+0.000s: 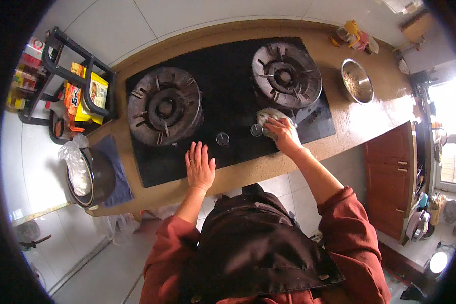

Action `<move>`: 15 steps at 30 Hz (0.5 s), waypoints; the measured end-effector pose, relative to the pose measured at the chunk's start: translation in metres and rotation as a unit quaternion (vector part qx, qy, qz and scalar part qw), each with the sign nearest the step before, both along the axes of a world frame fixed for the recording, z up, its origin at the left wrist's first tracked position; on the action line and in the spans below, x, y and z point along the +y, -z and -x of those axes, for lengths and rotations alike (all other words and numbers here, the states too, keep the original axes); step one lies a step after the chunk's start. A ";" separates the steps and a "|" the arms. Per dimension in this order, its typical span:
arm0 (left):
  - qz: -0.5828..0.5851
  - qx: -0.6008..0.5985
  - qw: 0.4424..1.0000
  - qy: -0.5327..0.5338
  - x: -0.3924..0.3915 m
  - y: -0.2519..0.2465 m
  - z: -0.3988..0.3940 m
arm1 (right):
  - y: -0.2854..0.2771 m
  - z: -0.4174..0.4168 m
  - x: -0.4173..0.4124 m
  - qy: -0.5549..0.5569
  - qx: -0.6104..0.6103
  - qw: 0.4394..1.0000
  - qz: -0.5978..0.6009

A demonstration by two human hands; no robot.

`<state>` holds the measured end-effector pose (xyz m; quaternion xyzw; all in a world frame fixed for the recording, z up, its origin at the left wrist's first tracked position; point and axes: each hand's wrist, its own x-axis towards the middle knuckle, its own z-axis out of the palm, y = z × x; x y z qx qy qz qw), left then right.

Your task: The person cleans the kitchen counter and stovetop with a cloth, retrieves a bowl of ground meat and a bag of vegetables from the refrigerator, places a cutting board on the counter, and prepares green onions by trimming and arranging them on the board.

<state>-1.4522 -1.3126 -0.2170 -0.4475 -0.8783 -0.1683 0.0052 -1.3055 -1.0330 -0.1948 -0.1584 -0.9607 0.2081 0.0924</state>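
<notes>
My right hand (283, 133) presses a crumpled, light-coloured cloth (268, 114) on the black gas cooktop (228, 91), beside the right control knob (256, 130) and just below the right burner (287, 76). Flat on the cooktop's front edge lies my left hand (200, 163), holding nothing, its fingers a little apart. It is below and to the left of the other knob (222, 139), near the left burner (165, 108). Both burners carry round, stained metal pan supports. Greyish smears mark the glass at the cooktop's right front corner.
A steel bowl (357, 81) of small pale pieces stands on the brown counter (387, 91) at right. At left are a dark pot (98, 174) with a plastic bag, a blue cloth (123, 182) and a black rack (70, 78) holding packets and bottles.
</notes>
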 end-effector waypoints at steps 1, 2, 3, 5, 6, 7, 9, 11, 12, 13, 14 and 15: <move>0.003 0.000 1.000 0.000 0.001 0.000 0.001 | 0.003 0.017 0.004 -0.030 0.019 0.999 0.040; 0.007 -0.001 1.000 0.001 0.001 0.000 0.001 | 0.004 0.032 0.010 -0.061 -0.019 0.994 0.083; 0.012 -0.001 1.000 0.000 0.000 0.001 0.002 | 0.001 0.046 0.016 -0.087 -0.053 0.986 0.128; 0.013 0.002 1.000 -0.002 0.004 0.001 0.001 | -0.014 0.064 0.031 -0.132 -0.122 0.960 0.212; 0.013 0.004 1.000 -0.003 0.006 0.000 0.000 | -0.016 0.072 0.037 -0.201 -0.099 0.962 0.155; 0.009 0.006 1.000 -0.002 0.008 0.000 0.001 | -0.014 0.075 0.038 -0.216 -0.096 0.962 0.134; 0.001 0.010 1.000 -0.001 0.010 0.000 0.002 | -0.007 0.078 0.038 -0.245 -0.090 0.961 0.092; 0.009 0.009 1.000 0.004 0.008 0.000 0.003 | 0.001 0.053 0.032 -0.148 -0.052 0.985 0.074; 0.010 0.010 1.000 0.004 0.007 0.000 0.004 | 0.002 0.039 0.024 -0.099 -0.033 0.993 0.062; 0.009 0.008 1.000 0.000 0.005 -0.001 0.005 | -0.005 0.027 0.008 -0.037 -0.038 0.999 -0.007; 0.005 0.006 1.000 -0.001 0.005 -0.002 0.006 | -0.003 0.013 -0.009 0.017 -0.025 0.999 -0.025; 0.000 0.005 1.000 -0.001 0.006 -0.005 0.007 | -0.003 -0.001 -0.026 0.073 -0.012 0.996 -0.043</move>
